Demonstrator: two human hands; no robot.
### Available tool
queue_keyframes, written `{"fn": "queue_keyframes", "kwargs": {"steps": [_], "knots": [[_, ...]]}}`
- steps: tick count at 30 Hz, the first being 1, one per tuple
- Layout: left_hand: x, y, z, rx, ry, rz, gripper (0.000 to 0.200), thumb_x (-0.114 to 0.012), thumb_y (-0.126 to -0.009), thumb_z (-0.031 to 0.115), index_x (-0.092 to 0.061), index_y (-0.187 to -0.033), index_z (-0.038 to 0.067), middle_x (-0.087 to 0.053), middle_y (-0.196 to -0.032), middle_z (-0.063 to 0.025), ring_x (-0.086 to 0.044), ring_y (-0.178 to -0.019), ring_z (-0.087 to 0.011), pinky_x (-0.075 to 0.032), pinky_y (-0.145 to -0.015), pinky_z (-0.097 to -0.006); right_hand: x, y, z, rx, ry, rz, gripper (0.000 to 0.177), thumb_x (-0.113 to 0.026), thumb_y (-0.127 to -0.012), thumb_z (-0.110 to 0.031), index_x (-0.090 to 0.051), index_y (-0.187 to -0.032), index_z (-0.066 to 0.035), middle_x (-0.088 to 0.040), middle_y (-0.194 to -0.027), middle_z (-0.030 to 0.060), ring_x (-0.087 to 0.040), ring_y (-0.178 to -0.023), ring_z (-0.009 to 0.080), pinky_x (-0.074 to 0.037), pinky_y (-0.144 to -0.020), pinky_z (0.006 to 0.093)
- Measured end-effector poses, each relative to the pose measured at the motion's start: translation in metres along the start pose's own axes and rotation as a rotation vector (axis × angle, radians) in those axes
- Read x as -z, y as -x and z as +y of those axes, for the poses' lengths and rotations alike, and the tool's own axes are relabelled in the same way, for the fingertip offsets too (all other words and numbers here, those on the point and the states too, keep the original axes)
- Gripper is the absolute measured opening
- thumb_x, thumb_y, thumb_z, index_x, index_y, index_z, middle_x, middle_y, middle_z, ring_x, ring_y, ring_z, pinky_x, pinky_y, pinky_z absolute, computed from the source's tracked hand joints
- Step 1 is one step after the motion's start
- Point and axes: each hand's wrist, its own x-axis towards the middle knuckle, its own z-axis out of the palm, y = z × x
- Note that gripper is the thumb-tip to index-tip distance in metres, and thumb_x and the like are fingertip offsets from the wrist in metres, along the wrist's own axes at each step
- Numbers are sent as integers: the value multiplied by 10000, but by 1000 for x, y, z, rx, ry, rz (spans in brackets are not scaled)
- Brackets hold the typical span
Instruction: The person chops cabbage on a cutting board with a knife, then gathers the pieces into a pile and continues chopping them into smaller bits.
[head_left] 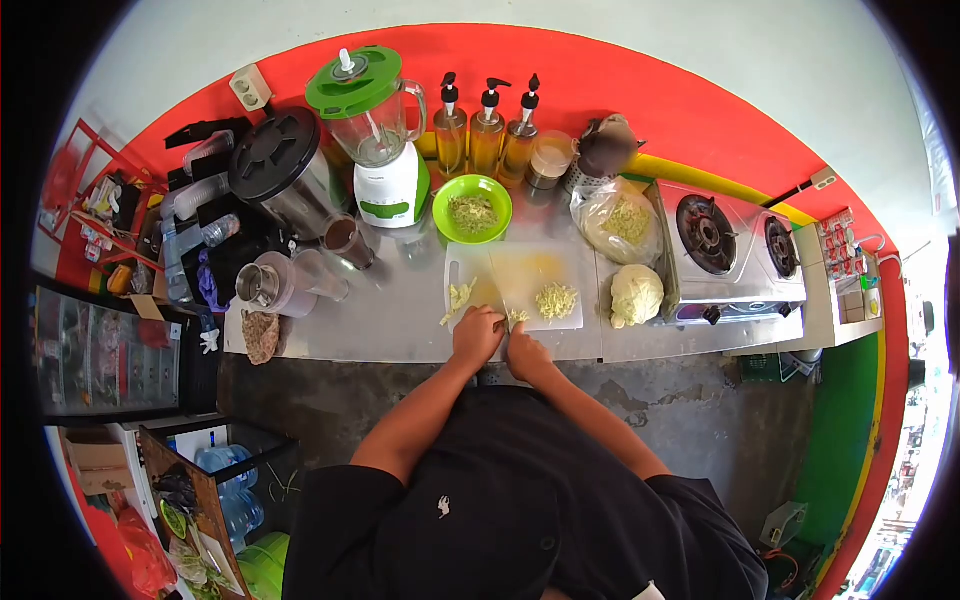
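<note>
A white cutting board (570, 262) lies on the metal counter. My right hand (526, 353) is closed around the handle of a knife (503, 285), whose broad blade points away from me across the board. Beside the blade, my left hand (478, 336) rests on the board's near edge with fingers curled; whatever is under them is hidden. Shredded cabbage (556, 300) forms a small heap on the right of the board. More cabbage pieces (458, 299) lie on the left, and a few shreds sit by the knife near my right fingers.
Behind the board stands a green bowl (443, 222) with shreds inside. To the right are a cabbage head (636, 297), a plastic bag of shreds (622, 225) and a gas stove (735, 290). A blender (390, 185), pump bottles (487, 140) and a steel cup (348, 242) line the back and left.
</note>
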Motion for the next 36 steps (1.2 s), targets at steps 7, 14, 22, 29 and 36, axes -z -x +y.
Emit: {"fn": "queue_keyframes", "kwargs": {"steps": [7,14,22,29,36], "knots": [[20,10,7,-49,49,-31,279,-703,-814,218,-745,-1068,108,-667,-1056,-53,-597,-1028,-302,-512,-878,-410,16,1,0,-2,-85,-33,560,-547,-925,-105,-329,-1380,136,-674,-1109,311,-670,-1076,433,-540,-912,487],[16,11,-3,-41,98,-36,280,-692,-837,171,-738,-1107,115,-658,-1063,-47,-588,-1037,-296,-508,-883,-400,17,-6,-4,-24,-78,-34,583,-604,-890,-110,-341,-1346,139,-658,-1137,332,-662,-1090,443,-529,-939,485],[9,6,-8,-62,101,8,193,-654,-863,136,-761,-1022,113,-680,-983,-54,-620,-960,-303,-514,-834,-410,0,-3,-3,-6,-107,2,492,-579,-883,-80,-372,-1279,129,-669,-1062,343,-671,-1039,461,-540,-894,504],[8,6,-6,-61,77,19,178,-641,-860,145,-765,-983,111,-689,-960,-65,-631,-965,-307,-515,-826,-413,25,-6,-4,3,-67,-78,582,-643,-876,-102,-345,-1320,128,-669,-1120,312,-675,-1071,427,-545,-917,471],[2,3,-9,-39,96,42,171,-649,-857,165,-763,-966,101,-703,-965,-89,-648,-928,-325,-515,-822,-417,7,-14,-1,-26,-93,-48,586,-643,-871,-102,-360,-1327,132,-672,-1118,308,-670,-1072,438,-538,-925,489]]}}
